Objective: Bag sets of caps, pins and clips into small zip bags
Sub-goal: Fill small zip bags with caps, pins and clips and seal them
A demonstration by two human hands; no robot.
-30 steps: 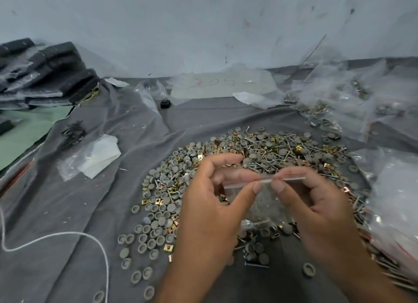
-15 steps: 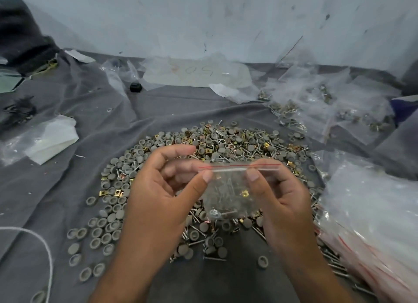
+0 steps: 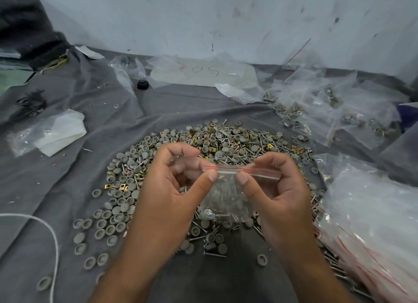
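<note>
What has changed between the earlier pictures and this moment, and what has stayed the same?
The thumbs have moved closer together along the red-lined zip strip of the small zip bag; the left hand and right hand keep pinching its top. Nothing was let go. The bag still holds pins and caps and hangs over the pile of parts on the grey cloth, which lies as before.

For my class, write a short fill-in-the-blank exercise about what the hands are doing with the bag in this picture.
1. Both hands pinch the zip bag along its ____ edge.
2. The stripe on the bag's zip is ____.
3. The loose caps lie on a ____ cloth.
4. The left hand holds the bag between thumb and ____.

Missing words: top; red; grey; fingers
</note>
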